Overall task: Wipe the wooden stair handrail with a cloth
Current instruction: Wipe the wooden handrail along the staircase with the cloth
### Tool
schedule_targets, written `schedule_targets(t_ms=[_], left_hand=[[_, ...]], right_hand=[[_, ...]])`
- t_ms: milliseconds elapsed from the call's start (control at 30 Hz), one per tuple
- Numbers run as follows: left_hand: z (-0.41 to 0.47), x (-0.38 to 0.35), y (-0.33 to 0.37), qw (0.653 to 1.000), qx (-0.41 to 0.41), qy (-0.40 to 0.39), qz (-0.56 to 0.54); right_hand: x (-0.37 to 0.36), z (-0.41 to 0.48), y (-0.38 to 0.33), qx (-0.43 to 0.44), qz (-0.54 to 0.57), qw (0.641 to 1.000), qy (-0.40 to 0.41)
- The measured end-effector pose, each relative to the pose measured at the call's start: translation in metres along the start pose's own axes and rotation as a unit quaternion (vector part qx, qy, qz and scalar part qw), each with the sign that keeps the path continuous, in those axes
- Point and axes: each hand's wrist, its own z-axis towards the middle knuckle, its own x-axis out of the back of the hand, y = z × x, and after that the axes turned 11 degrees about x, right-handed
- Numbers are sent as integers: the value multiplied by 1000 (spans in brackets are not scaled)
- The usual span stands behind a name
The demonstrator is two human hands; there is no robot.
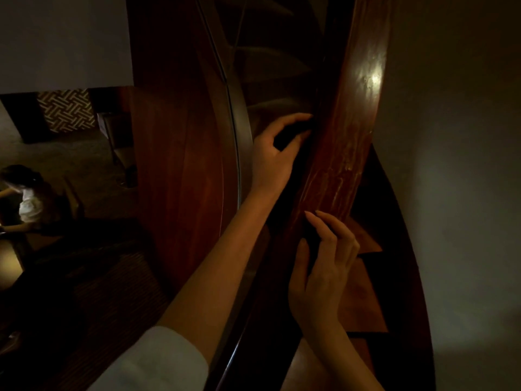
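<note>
Sleeve: white fabric sleeve point(158, 359) on the left forearm, lowest in view; the bare arm reaches up and across toward the rail.
Right hand: right hand point(324, 266) sits low on the rail with bent fingers, tips resting on the wood and thumb tucked beneath a dark patch. Whether it holds anything I cannot tell.
Left hand: left hand point(275, 156) is higher, at the rail's inner edge, thumb and fingers curled round a dark shape. It is too dim to tell cloth from shadow.
Handrail: glossy reddish-brown curved wooden handrail point(346, 153) runs top to bottom between the two hands, with pale streaks along its top and a bright glare higher up.
Cloth: not clearly made out; if present, it is dark and bunched inside one of the hands.
Below: an open stairwell drops to the left, with a person in a white top point(28, 201) far down; brown wooden stair treads point(363, 294) lie just right of the rail.
Risk, drop: a loose hold at the inner edge could let the cloth fall into the well toward the person below.
Risk, streaks: poor light probably hides smears, so patches may be missed.
Risk, balance: with both hands busy and a reach over the rail, a slip on the treads seems possible.
</note>
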Motion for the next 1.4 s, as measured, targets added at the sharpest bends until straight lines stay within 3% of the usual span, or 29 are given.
schedule_targets(t_ms=[267,367,467,700,900,1067,1167,1267,1400], left_hand=[[-142,73,-42,990,114,-22,78],[-184,83,-45,992,71,30,100],[-196,74,-42,994,81,49,62],[-116,38,-22,998,35,-35,45],[-2,-13,19,998,-33,-45,35],[-22,-4,13,997,-45,-59,30],[-86,28,-7,992,-51,-69,94],[-142,59,-23,966,-106,-82,221],[-138,49,-17,930,-170,-87,315]], right_hand=[[1,-1,1,7,43,999,14],[1,-2,1,1,61,998,20],[1,-3,3,3,68,998,17],[1,-4,5,-35,128,989,62],[0,-4,8,-41,150,986,63],[0,-6,10,-34,156,985,64],[1,-6,9,-42,166,983,68],[1,-7,8,-44,173,981,79],[1,-8,9,-63,183,976,97]])
